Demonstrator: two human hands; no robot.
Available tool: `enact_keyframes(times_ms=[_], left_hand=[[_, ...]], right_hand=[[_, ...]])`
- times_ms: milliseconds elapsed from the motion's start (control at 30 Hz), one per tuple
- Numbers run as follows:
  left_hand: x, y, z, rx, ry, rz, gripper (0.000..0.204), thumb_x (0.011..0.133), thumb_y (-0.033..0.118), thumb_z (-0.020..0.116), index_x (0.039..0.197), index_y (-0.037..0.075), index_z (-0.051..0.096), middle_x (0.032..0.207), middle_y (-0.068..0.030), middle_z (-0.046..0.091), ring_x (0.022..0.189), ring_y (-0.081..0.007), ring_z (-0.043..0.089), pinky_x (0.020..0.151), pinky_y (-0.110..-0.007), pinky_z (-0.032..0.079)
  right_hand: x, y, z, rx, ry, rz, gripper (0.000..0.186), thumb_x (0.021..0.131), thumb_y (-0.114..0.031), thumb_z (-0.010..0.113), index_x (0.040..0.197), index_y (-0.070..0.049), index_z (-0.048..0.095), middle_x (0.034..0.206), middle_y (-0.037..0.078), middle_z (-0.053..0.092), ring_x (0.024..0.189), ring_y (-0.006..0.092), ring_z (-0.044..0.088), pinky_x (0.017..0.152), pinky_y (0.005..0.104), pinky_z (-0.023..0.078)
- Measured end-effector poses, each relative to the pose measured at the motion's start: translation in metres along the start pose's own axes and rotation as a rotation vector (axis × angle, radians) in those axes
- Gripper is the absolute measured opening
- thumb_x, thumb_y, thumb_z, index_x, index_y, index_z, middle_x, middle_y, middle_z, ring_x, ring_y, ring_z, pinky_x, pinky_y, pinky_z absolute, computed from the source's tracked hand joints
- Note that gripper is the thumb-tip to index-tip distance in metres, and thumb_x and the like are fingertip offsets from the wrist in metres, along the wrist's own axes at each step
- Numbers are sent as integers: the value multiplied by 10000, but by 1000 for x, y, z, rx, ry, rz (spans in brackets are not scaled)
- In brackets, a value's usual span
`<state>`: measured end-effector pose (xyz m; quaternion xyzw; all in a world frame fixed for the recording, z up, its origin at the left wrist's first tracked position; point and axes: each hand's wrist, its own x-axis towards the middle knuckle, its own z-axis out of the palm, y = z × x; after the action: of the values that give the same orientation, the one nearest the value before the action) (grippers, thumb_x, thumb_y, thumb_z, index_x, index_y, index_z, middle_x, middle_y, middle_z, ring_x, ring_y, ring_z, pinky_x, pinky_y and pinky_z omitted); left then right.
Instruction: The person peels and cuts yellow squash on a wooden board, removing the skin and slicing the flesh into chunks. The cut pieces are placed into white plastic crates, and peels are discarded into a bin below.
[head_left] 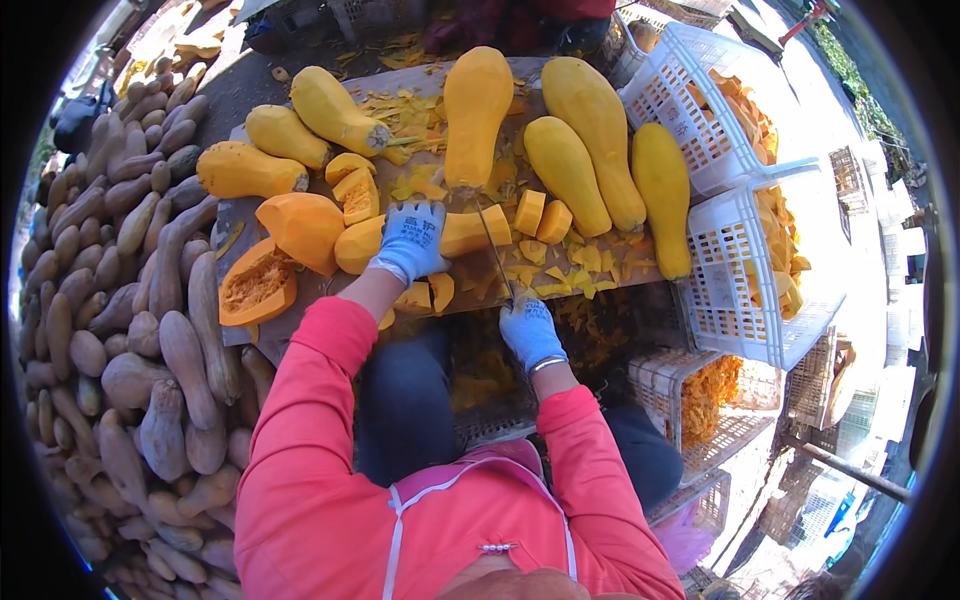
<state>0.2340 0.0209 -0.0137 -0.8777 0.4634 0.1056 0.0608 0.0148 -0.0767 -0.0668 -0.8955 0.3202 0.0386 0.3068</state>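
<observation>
right hand [530, 328] grips knife [495, 245]; table edge [604, 289] just beside

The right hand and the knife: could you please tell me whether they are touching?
Touching: the head view shows the right hand closed around the knife's near end, its blade extending beyond.

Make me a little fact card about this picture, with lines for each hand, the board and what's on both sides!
Left hand: gloved, on top of a peeled squash piece
Right hand: gloved, holding a knife
Knife blade: at the squash piece's right end
On the board: whole yellow squashes, peel scraps, an open squash half with its stringy middle showing
Left side: big pile of tan and brownish squashes
Right side: white plastic crates with orange chunks
</observation>
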Motion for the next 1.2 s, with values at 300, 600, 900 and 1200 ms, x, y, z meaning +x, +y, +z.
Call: enact_keyframes(times_ms=[300,600,900,1200], left_hand=[[8,-2,-11,-65,-128,-62,976,606,566,849,1357,61,485,1327,-157,542,1244,-310,527,1050,-487,384],[-20,-38,-7,-122,-41,-105,1129,573,552,870,1477,78,388,1385,-187,514,1266,-368,511,1073,-484,388],[-19,-53,19,-200,115,-40,1066,602,540,857,1451,65,421,1344,-191,543,1235,-362,531,1052,-472,405],[-14,-43,15,-141,82,-89,1060,604,516,867,1442,39,427,1339,-192,562,1232,-354,544,1062,-472,402]], right_hand=[[23,1,-62,380,-137,113,325,926,-220,544,1155,0,615,832,183,684,645,268,657,633,403,534],[-11,-86,-43,525,349,-261,484,940,-184,556,1398,-38,501,910,325,651,886,475,648,785,529,515],[34,-17,-39,625,-335,223,297,913,-230,543,1012,28,654,763,178,691,678,287,683,669,403,533],[-2,11,2,370,62,42,351,915,-203,564,1179,23,615,852,300,657,849,472,644,756,526,520]])
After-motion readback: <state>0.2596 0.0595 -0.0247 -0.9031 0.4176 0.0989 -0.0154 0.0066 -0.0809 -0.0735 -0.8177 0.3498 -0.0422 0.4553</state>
